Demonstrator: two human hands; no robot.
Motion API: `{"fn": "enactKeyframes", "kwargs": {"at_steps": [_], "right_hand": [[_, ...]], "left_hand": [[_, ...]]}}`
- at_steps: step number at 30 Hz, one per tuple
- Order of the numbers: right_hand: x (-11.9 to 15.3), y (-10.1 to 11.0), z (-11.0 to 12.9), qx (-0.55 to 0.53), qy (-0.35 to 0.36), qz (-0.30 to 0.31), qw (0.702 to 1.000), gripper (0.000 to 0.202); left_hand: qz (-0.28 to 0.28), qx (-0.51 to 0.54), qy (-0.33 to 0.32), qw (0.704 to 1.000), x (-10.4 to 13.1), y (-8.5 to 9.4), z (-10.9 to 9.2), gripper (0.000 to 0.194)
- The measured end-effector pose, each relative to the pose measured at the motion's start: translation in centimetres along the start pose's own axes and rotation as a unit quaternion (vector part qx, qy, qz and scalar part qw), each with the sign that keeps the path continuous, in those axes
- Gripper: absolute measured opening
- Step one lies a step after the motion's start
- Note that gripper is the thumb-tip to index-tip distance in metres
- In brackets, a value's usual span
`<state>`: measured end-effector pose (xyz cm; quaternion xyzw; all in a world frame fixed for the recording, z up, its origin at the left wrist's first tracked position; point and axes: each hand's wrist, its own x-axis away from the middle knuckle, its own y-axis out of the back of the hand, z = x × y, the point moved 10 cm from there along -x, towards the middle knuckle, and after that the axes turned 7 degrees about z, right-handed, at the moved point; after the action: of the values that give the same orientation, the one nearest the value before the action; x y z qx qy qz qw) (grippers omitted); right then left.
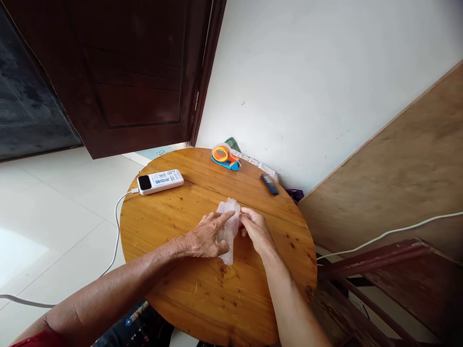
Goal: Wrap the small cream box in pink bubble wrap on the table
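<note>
A small piece of translucent whitish bubble wrap [227, 236] lies on the round wooden table [210, 303], its far edge uneven. My left hand [211, 236] rests across it from the left, index finger stretched out over the surface and thumb spread toward the near end. At the right edge, my right hand [255, 226] pinches the wrap with thumb and fingers. Some of the right fingertips are tucked out of sight, and I cannot tell whether anything lies inside the wrap.
A tape dispenser [226, 156] with an orange hub stands at the table's back edge. Right of it are a printed white strip [255, 161] and a blurred dark object [269, 184]. A white power bank [161, 182] with a cable [116, 226] lies at left. A wall [307, 72] rises behind.
</note>
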<state>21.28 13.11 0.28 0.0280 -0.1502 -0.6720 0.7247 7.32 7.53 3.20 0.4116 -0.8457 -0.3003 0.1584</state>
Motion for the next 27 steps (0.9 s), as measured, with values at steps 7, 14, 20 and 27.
{"fn": "enactKeyframes", "kwargs": {"at_steps": [7,14,20,27], "right_hand": [[-1.7,-0.9,0.5,0.044,0.018,0.033,0.998,0.027],[-3.0,-1.2,-0.2,0.074,0.047,0.016,0.996,0.013],[-1.7,-1.1,2.1,0.038,0.083,0.015,0.996,0.022],[3.2,-2.0,6.5,0.023,0.178,0.086,0.980,0.022]], "left_hand": [[-0.004,0.037,-0.004,0.999,0.1,-0.1,-0.5,0.092],[-0.115,-0.150,-0.077,0.979,1.7,1.1,-2.6,0.060],[-0.087,-0.154,-0.090,0.980,1.7,0.3,-2.6,0.034],[-0.137,-0.160,-0.007,0.978,2.1,1.5,-1.2,0.031]]}}
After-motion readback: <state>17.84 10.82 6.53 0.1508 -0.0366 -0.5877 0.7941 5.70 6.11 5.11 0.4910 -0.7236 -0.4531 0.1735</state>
